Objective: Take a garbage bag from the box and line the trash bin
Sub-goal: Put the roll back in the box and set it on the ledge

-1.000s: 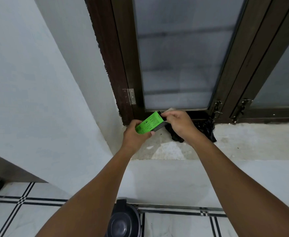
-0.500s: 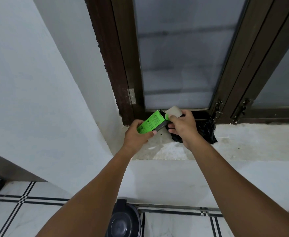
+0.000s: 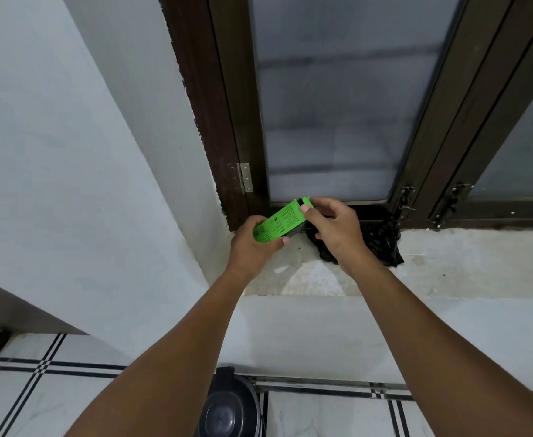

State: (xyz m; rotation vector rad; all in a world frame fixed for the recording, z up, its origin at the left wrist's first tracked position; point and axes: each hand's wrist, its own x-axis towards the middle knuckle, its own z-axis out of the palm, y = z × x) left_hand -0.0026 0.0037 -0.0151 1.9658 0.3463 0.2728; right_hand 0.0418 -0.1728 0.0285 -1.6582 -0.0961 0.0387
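Observation:
A bright green box (image 3: 279, 223) is held above the window ledge (image 3: 448, 263), tilted with its far end raised. My left hand (image 3: 252, 247) grips its lower end. My right hand (image 3: 334, 228) is at the upper end, thumb and fingers pinching the green end flap (image 3: 307, 201). A crumpled black garbage bag (image 3: 378, 244) lies on the ledge behind my right hand, partly hidden by it. The dark trash bin (image 3: 229, 408) with its lid on stands on the floor below, between my forearms.
A dark wooden window frame (image 3: 224, 121) with frosted glass rises behind the ledge, with a hinge (image 3: 243, 177) and latches (image 3: 405, 200). A white wall closes in on the left. The floor has white tiles with black lines (image 3: 38, 370).
My right hand has turned at the box's upper end: the pale inner side of the flap seen half a second ago no longer shows, and the box sits slightly more tilted.

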